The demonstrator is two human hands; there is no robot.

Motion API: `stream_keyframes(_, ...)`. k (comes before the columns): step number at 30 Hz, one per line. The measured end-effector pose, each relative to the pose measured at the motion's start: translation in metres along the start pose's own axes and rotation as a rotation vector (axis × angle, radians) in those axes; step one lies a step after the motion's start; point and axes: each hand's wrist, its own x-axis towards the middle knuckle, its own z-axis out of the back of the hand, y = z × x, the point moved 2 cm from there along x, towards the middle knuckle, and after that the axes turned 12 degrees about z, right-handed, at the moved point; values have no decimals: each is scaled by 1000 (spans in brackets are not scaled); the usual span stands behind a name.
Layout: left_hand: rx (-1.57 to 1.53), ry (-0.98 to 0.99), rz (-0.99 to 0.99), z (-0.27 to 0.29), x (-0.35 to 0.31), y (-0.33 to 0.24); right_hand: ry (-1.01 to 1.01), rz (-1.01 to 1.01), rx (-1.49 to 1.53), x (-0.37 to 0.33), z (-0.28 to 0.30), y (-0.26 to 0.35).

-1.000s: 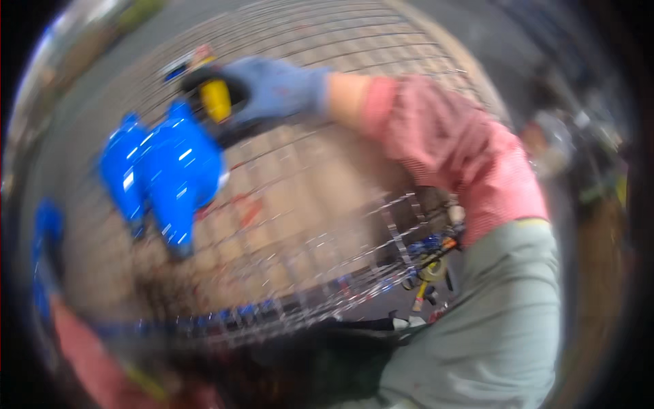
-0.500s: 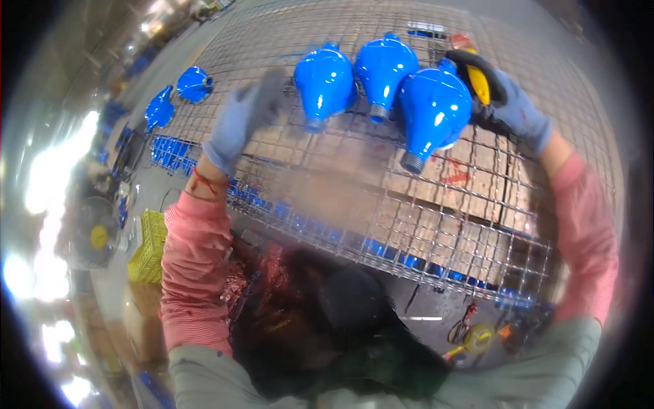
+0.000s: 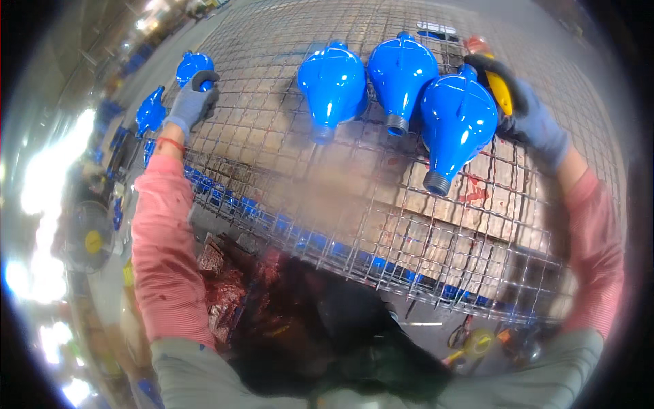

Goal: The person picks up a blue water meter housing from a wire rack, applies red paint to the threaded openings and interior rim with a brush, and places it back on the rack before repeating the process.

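Observation:
My left hand (image 3: 191, 103), in a blue-grey glove with dark fingertips, closes around the neck of a glossy blue rounded metal part (image 3: 193, 65) at the far left. Another blue part (image 3: 150, 112) lies just beside it, on the left. Three larger-looking bulb-shaped blue parts with threaded necks, the left one (image 3: 332, 80), the middle one (image 3: 402, 71) and the right one (image 3: 459, 116), rest on the wire mesh, necks toward me. My right hand (image 3: 538, 129), gloved alike, grips a yellow-and-black tool (image 3: 500, 93) beside the right part. The tool's kind is hidden by my fingers.
Wire mesh (image 3: 272, 136) covers wooden boards (image 3: 446, 204), with more blue pieces under its near edge. A thin blue-and-white item (image 3: 437, 31) lies farther back. Below the near edge are a yellow tape-like roll (image 3: 479, 341) and dark red crumpled material (image 3: 228, 296).
My left hand has swung left from near the three parts and taken hold of the far-left blue part. My right hand still holds the tool. The whole view has shifted slightly.

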Motion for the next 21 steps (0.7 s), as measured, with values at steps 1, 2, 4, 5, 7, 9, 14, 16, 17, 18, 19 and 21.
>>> stream_keyframes(1, 53, 17, -53, -14, -13, -8, 5, 0, 7, 1, 1, -4)
stream_keyframes(2, -45, 32, -57, -6, -41, -18, 11, 27, -5, 6, 3, 16)
stream_keyframes(4, -184, 58, -25, -27, -69, -42, -24, 48, 51, 1, 5, 0)
stream_keyframes(5, -325, 86, -2, -35, -76, -49, -1, 36, -127, 0, 8, -6)
stream_keyframes(7, -231, 176, -132, -40, -88, -55, -19, 59, -157, 2, 8, -4)
stream_keyframes(9, -176, 337, -299, -72, -93, -71, -24, -24, -192, -13, 20, 17)
stream_keyframes(14, -132, 469, -249, -39, -95, -59, -20, 26, -152, -3, -3, -29)
stream_keyframes(16, 722, -350, -955, 26, -45, -28, -30, -40, -233, -13, 11, -11)
stream_keyframes(17, 73, -369, -441, 82, -7, 9, -38, -52, -243, -9, 9, -17)
stream_keyframes(18, 210, -610, -442, 112, 41, 47, -29, -81, -320, -11, 16, 16)
stream_keyframes(19, 685, -1000, 106, 97, 16, 36, -31, -108, -289, -13, 8, -11)
stream_keyframes(21, 912, -1054, 269, 176, 31, 110, -24, -11, -77, -4, 4, -7)
